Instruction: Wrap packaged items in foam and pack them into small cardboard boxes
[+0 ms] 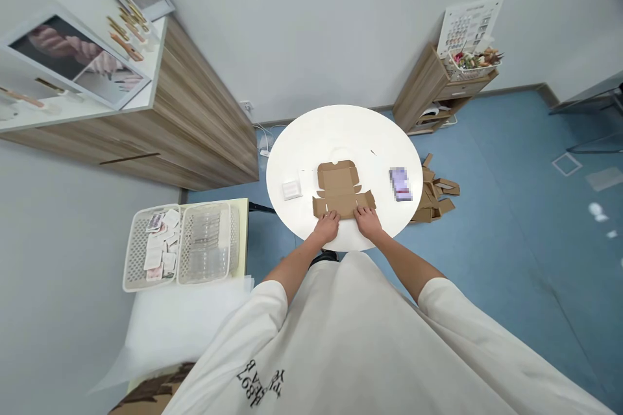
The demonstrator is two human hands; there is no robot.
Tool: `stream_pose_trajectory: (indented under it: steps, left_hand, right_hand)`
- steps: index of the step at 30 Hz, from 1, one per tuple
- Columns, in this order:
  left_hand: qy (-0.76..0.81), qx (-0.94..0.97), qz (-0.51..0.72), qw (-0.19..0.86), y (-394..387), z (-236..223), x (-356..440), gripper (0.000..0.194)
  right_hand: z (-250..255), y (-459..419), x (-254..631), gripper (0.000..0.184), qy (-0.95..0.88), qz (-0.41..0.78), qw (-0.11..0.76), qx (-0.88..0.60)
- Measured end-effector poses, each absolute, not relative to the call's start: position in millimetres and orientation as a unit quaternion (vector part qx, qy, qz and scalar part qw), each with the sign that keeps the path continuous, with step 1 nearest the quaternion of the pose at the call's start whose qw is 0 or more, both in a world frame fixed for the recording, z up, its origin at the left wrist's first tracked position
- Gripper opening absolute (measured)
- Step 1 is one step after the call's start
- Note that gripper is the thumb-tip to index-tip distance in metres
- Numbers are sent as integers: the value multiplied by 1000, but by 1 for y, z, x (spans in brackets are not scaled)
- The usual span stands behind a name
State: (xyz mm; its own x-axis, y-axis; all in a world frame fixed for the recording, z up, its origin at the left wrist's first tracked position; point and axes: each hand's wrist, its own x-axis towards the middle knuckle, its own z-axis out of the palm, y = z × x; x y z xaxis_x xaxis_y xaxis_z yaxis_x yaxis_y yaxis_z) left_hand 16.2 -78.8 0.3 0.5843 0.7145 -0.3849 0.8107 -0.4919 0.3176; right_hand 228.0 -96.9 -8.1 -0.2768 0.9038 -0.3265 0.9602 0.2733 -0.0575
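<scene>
An unfolded brown cardboard mailer box (341, 181) lies on the white oval table (311, 130), its lid panel toward the far side and its side flaps spread. My left hand (328, 224) grips the near edge toward its left, fingers curled on the cardboard. Toward the right of that same edge, my right hand (368, 220) has its fingers closed on the cardboard too; both thumbs are hard to make out. Left of the box sits a small clear case (292, 190). A purple package (400, 184), blurred by pixels, lies to the right.
Flattened cardboard boxes (433, 198) are piled on the floor right of the table. Two white baskets (181, 246) with packets and clear plastic cases stand at the left. White sheeting (189, 311) lies nearer me. A wooden cabinet (209, 110) rises at far left.
</scene>
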Motion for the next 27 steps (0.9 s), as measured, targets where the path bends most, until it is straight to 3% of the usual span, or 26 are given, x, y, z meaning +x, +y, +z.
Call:
stream_pose_trajectory:
  steps: [9,20,27]
  left_hand:
    - [427,854,-121,272,-50,-12,-9,57]
    - [460,844,-109,252,-23,-17,22,30]
    - [483,812,-125,304,-3,-12,34,36]
  right_hand:
    - [-20,-74,214,45,762,-181,123,610]
    - [-9,-46,228,31,767,-216,119,592]
    - [-3,-32,238,30,767,-252,97,582]
